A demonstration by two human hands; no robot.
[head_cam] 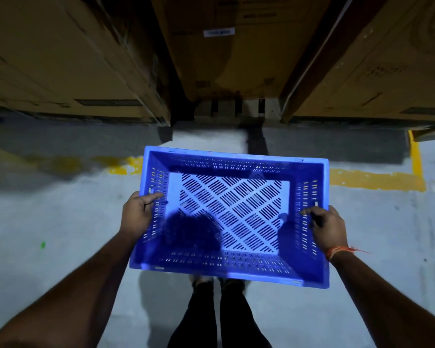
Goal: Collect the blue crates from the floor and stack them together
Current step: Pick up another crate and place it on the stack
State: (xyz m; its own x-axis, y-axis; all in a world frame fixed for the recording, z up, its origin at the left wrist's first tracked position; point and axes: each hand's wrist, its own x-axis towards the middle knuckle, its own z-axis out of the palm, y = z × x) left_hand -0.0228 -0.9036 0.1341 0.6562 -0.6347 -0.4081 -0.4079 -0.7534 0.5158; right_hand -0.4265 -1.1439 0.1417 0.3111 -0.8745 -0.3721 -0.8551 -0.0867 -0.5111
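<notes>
Blue crate [230, 214] held up over the concrete floor [60, 217], open side up.
Left hand [136, 216] grips the left wall, right hand [328, 228] the right wall, thumbs hooked inside. Big cardboard boxes [226, 46] on the far side, yellow floor line [377, 179] beyond the crate.

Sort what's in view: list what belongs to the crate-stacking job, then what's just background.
Job:
blue crate, empty
left hand, gripping its left wall
right hand, gripping its right wall

Background:
cardboard boxes
yellow floor line
orange wrist thread
</notes>
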